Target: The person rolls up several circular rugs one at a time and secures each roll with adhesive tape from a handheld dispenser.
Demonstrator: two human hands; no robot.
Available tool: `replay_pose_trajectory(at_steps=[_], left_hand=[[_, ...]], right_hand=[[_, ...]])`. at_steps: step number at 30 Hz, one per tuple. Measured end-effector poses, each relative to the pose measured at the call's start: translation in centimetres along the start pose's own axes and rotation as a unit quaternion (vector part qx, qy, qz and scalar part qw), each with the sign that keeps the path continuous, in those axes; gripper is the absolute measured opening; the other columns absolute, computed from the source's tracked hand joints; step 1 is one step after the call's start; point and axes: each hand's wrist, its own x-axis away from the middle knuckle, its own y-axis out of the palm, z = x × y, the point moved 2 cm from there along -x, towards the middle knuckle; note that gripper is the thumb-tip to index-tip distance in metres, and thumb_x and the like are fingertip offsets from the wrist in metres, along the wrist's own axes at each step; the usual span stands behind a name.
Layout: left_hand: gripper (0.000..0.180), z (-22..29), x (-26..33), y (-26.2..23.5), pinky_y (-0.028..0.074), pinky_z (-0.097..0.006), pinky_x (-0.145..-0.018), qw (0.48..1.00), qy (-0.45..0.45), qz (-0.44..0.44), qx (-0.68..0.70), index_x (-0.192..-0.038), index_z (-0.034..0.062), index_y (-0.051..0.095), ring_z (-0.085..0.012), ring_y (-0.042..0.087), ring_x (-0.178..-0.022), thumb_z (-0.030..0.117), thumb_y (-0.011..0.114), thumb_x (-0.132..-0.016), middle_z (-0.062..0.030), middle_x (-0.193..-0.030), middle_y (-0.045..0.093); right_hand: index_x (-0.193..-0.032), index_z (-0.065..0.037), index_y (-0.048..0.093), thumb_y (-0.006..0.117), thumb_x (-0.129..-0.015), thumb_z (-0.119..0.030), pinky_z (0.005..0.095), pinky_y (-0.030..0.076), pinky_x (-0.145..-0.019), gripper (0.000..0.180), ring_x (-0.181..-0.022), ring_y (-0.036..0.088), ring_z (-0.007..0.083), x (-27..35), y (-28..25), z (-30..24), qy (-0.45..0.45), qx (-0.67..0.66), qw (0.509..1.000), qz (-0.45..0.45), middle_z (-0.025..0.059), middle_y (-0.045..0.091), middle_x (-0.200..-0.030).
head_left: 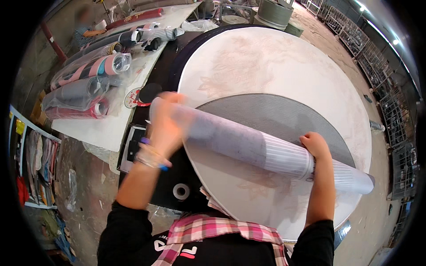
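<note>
Here my left hand [165, 126] and right hand [316, 146] both gripped the long plastic-wrapped grey rolled rug [257, 148] above the round cream carpet [284, 66], mid-wrapping I judged, needing steady holds next.

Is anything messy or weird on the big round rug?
Nothing looks damaged or spilled. The round rug lies flat; a grey half-round patch shows behind the wrapped roll, which both hands hold. The left hand is blurred.

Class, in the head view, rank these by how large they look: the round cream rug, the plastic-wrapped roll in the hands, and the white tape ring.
1. Round cream rug
2. Plastic-wrapped roll, though it lies nearer the camera
3. White tape ring
</note>
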Motion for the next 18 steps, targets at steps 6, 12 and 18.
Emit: replay_pose_trajectory(at_steps=[6, 12, 18], left_hand=[[0.086, 13.4, 6.9, 14.7, 0.035, -0.049, -0.097, 0.9, 0.373, -0.112, -0.196, -0.123, 0.005, 0.046, -0.0332, 0.046, -0.116, 0.048, 0.076, -0.055, -0.0183, -0.123, 0.05], [0.077, 14.5, -2.6, 17.1, 0.044, -0.038, -0.086, 0.861, 0.217, -0.428, -0.17, -0.114, 0.0037, 0.054, -0.0283, 0.058, -0.099, 0.051, 0.074, -0.057, -0.0176, -0.103, 0.06], [0.072, 13.1, -9.6, 21.0, 0.045, -0.036, -0.083, 0.844, 0.097, -0.524, -0.066, -0.113, 0.0021, 0.056, -0.0274, 0.058, -0.099, 0.049, 0.074, -0.061, -0.0164, -0.102, 0.061]], right_hand=[[-0.09, -0.003, 0.066, 0.051, -0.078, -0.028, 0.0415, 0.047, -0.077, 0.031, -0.089, 0.06, 0.0346, -3.7, -1.0, 0.0, -0.013, -0.024, 1.0, 0.005, 0.0189, 0.065, -0.092], [-0.084, -0.005, 0.066, 0.053, -0.084, -0.033, 0.0417, 0.047, -0.07, 0.031, -0.081, 0.061, 0.0315, 1.8, -3.1, -0.6, -0.13, -0.108, 0.961, 0.217, 0.0134, 0.066, -0.083], [-0.083, -0.005, 0.066, 0.046, -0.088, -0.04, 0.0393, 0.046, -0.07, 0.041, -0.078, 0.061, 0.029, -2.6, -3.7, 0.2, -0.143, 0.004, 0.967, 0.213, 0.0088, 0.066, -0.08]])
